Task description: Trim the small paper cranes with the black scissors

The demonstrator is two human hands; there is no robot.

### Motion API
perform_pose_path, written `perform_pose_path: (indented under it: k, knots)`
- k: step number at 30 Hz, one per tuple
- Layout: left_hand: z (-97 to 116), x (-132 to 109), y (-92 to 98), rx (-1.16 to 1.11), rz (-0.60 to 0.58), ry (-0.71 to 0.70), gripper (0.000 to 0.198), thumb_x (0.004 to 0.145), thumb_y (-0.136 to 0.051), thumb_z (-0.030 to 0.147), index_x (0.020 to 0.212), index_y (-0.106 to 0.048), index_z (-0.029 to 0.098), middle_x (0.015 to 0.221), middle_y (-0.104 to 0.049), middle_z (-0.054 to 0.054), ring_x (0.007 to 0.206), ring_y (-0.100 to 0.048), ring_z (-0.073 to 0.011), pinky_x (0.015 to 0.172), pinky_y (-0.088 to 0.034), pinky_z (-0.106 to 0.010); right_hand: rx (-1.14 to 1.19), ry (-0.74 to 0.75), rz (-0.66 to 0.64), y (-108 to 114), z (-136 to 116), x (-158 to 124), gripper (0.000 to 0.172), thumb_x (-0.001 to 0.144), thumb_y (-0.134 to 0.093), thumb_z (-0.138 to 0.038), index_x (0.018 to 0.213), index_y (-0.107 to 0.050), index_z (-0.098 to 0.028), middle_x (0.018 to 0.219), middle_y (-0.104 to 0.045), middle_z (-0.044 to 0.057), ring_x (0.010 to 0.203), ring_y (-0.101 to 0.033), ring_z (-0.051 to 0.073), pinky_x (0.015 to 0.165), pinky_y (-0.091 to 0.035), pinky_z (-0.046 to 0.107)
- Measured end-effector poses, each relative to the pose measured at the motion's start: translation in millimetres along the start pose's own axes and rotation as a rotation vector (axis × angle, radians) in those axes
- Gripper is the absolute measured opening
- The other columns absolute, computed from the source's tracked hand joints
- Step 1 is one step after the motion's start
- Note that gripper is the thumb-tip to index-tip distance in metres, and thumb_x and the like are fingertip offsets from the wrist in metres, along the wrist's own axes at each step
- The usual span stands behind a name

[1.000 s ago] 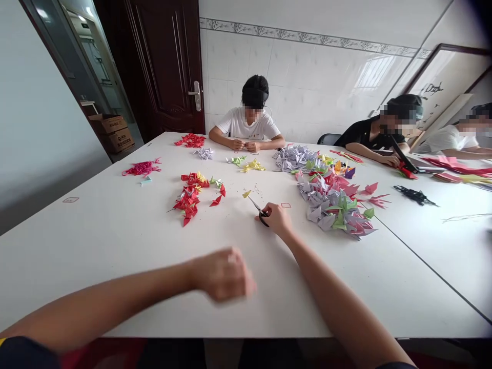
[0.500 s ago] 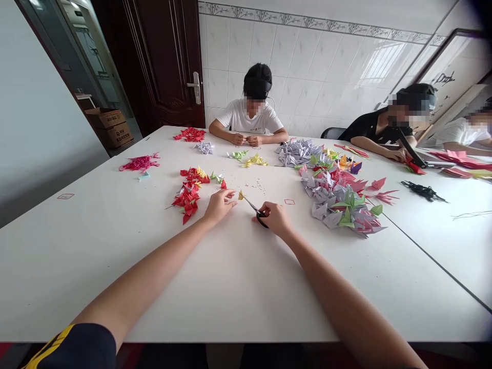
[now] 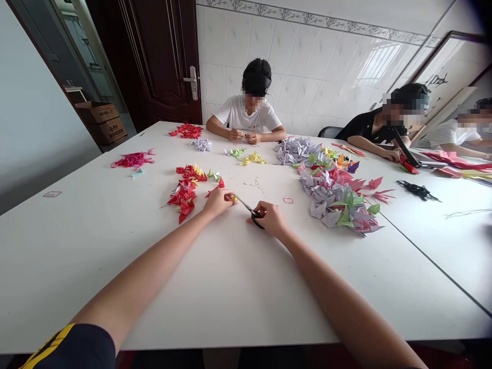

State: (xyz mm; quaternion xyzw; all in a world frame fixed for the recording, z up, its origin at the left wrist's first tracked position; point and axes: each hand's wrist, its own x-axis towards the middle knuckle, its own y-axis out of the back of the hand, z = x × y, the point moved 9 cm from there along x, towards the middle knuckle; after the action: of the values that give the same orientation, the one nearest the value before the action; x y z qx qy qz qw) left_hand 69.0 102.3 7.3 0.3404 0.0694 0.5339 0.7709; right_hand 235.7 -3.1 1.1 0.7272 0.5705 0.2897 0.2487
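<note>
My right hand (image 3: pixel 272 218) is closed around the black handles of a pair of scissors (image 3: pixel 243 203), whose blades point left and away from me. At their tip is a small yellow folded-paper piece (image 3: pixel 234 198), partly covered by fingers. My left hand (image 3: pixel 219 203) pinches this piece at the blade tip. Just left of that hand lies a cluster of red paper cranes (image 3: pixel 184 192) with a few yellow and green ones among them. Tiny dark scraps (image 3: pixel 251 182) are scattered on the table beyond the scissors.
A large pile of grey, pink and green paper cranes (image 3: pixel 330 195) covers the right middle of the white table (image 3: pixel 230 287). Pink strings (image 3: pixel 134 160) lie at left, black cords (image 3: pixel 418 190) at right. A person in white (image 3: pixel 249 115) sits opposite; others work at right.
My left hand has moved right to the scissors' tip, and its fingers have closed on the yellow paper piece there. The right hand still holds the scissors. The view has shifted slightly.
</note>
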Motion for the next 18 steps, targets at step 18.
perform_pose_path:
  k: [18]
  knots:
    - [7.0, -3.6, 10.8, -0.198, 0.045, -0.002, 0.019, 0.063, -0.072, 0.022, 0.08, -0.064, 0.017, 0.084, -0.069, -0.004, 0.076, -0.062, -0.0167, 0.071, -0.049, -0.028, 0.254, 0.029, 0.118, 1.6, -5.1, -6.6, 0.032, 0.062, -0.077, -0.045, 0.074, -0.056, -0.023, 0.059, -0.044, -0.006, 0.054, -0.039, 0.011, 0.051, -0.032, 0.024]
